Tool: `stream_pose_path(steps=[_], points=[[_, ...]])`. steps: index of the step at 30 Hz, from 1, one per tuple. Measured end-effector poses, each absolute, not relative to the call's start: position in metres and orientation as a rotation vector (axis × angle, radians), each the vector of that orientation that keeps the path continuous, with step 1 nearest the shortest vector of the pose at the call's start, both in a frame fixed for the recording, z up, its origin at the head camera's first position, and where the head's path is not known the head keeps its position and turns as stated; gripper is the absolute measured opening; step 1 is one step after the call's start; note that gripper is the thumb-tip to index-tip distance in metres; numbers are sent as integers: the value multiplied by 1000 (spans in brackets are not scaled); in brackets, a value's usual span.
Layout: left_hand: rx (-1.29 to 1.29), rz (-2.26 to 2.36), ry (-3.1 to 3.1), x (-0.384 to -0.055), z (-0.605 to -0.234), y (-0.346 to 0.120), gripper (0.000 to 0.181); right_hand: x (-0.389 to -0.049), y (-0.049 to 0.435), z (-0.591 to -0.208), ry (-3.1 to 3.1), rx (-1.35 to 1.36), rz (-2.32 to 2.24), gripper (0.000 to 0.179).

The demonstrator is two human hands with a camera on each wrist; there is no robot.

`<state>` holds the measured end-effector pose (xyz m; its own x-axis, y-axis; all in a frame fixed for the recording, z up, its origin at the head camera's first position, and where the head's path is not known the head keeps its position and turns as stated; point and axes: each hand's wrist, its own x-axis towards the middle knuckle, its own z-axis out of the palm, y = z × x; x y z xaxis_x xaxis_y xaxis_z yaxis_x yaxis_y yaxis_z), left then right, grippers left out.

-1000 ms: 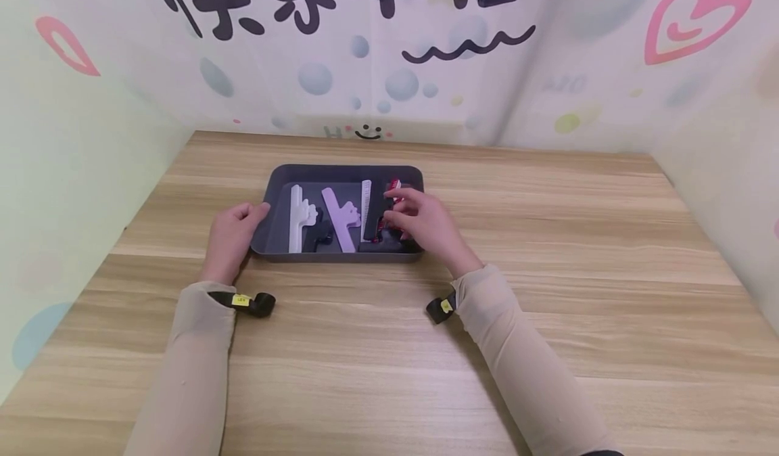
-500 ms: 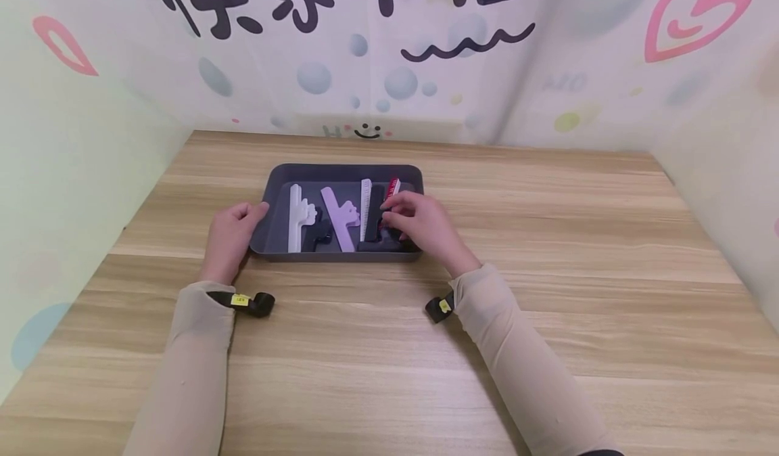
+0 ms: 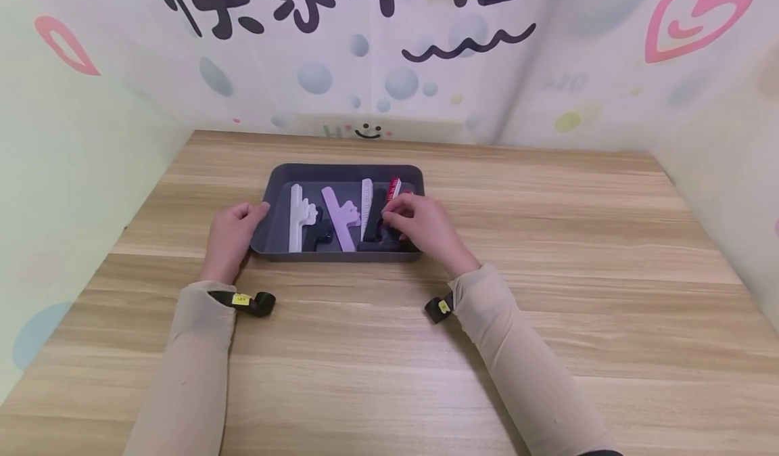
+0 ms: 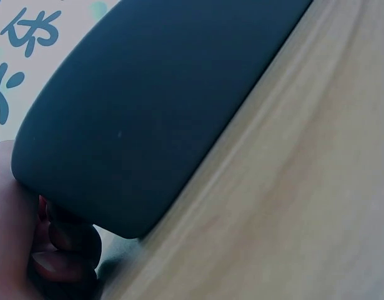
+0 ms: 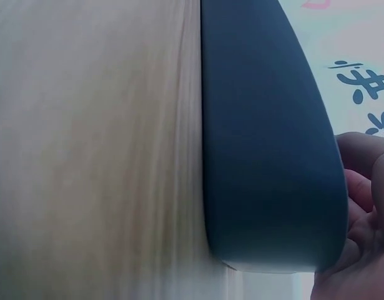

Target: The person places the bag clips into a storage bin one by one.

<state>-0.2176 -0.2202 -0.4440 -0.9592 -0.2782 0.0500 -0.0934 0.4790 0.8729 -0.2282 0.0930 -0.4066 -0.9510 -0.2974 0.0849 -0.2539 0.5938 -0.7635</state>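
Note:
In the head view a dark grey tray (image 3: 341, 257) stands on the table with several long-jawed plastic clips in it. My left hand (image 3: 232, 236) grips its left rim, thumb over the edge and fingers curled outside, as the left wrist view shows. My right hand (image 3: 422, 222) reaches over the right side, thumb and forefinger pinching at the side of a slanted black clip (image 3: 374, 220). Beside that clip lie a white ridged clip (image 3: 366, 202) and a red clip (image 3: 393, 188), the latter partly behind the fingers. A lavender clip (image 3: 338, 219) and a white clip (image 3: 296, 219) lie farther left.
Another black clip (image 3: 323, 231) sits between the white and lavender ones. Wooden table (image 3: 341, 368) surrounds the tray, and a printed backdrop (image 3: 426, 97) rises at its back edge. In the right wrist view the tray's outer wall (image 5: 273, 156) covers most contents.
The right fingers have drawn closer together and lower over the tray. The red clip's ridged end shows more plainly, and the black clip has shifted slightly. The left hand stays put.

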Motion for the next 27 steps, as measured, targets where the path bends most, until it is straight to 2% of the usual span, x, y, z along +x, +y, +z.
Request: stream_pose_path(steps=[27], points=[[305, -1469, -2538, -218, -444, -220, 54, -225, 86, -406, 2895, -732, -924, 20]])
